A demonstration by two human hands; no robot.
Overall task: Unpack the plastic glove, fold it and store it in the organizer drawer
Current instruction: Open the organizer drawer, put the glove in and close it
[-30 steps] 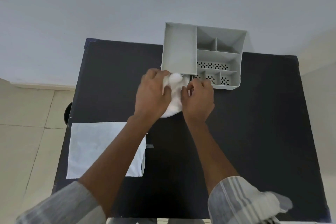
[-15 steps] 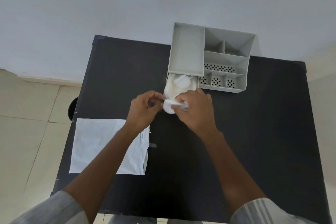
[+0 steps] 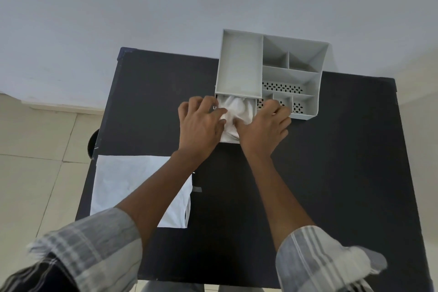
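The white crumpled plastic glove (image 3: 238, 109) lies in the pulled-out drawer (image 3: 228, 141) at the front left of the grey organizer (image 3: 239, 66). My left hand (image 3: 201, 125) rests on the glove's left side, its thumb pressing the plastic and its fingers spread over the drawer's left edge. My right hand (image 3: 263, 128) presses the glove's right side with its thumb, and its fingers reach over the small perforated front compartments. The near part of the glove is hidden under both hands.
The black table (image 3: 331, 173) carries the organizer at its far edge against the wall. A flat white plastic sheet (image 3: 132, 185) lies at the table's left, partly under my left forearm. A dark round object (image 3: 91, 142) shows beyond the table's left edge.
Both hands have moved forward from in front of the drawer onto it. The small folded bundle they held is now pushed down into the drawer with the rest of the glove.
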